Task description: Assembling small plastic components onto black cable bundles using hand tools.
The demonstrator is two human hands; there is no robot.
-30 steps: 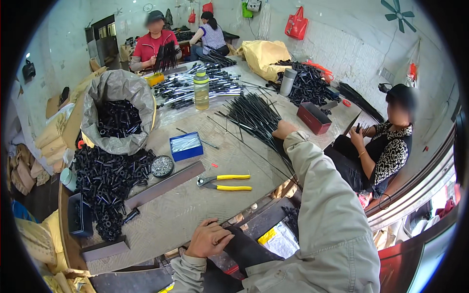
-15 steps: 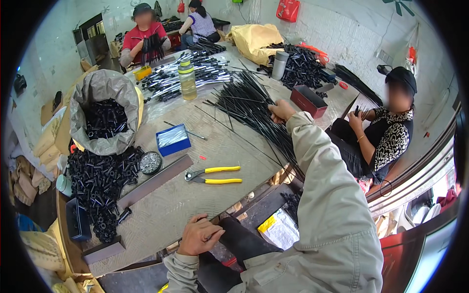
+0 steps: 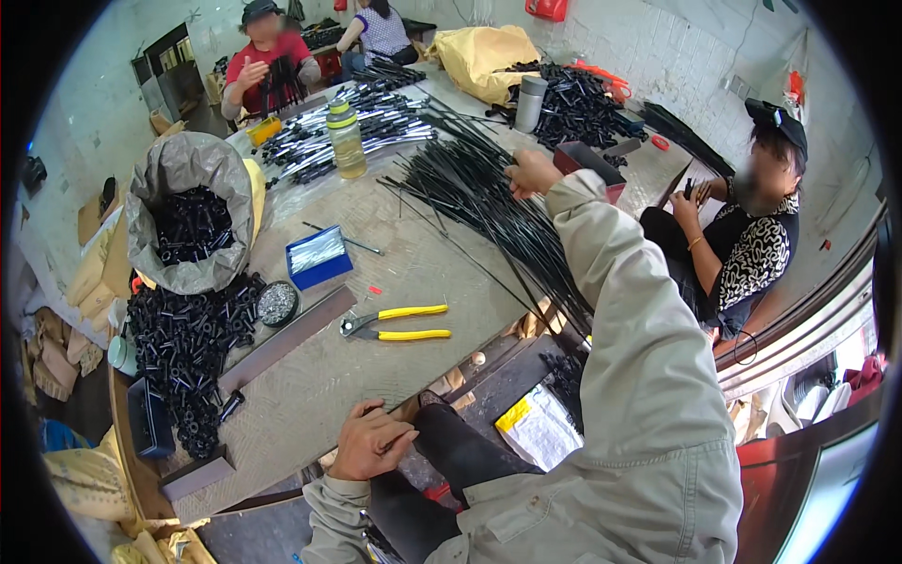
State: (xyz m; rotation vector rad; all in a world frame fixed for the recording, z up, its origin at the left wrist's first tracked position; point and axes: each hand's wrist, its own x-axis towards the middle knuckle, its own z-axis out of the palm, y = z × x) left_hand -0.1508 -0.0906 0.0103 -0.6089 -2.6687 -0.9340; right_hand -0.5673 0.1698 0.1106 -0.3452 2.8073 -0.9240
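Note:
My right hand [image 3: 532, 176] reaches over a large heap of thin black rods [image 3: 474, 193] on the table. Its fingers are bent together at the heap's right side; what they grip, if anything, is hidden. My left hand [image 3: 373, 444] lies near the table's front edge with its fingers curled in, and nothing shows in it. Beyond it on the table is a pair of pincers [image 3: 399, 324] with yellow handles, jaws to the left. A blue box [image 3: 319, 268] of thin pale pieces and a round tin [image 3: 278, 304] of small silvery bits stand farther left.
A lined sack [image 3: 150, 226] of black parts stands left, above a pile of black bolt-like pieces [image 3: 188, 348]. A metal bar [image 3: 287, 338] lies beside them. Behind are silvery rods [image 3: 376, 127], a bottle [image 3: 347, 150] and a grey flask [image 3: 530, 103]. Co-workers sit right and across.
My right hand has shifted a little farther away over the black rods. My left hand stays by the table edge. The co-worker across has raised one hand. The whole view has shifted slightly.

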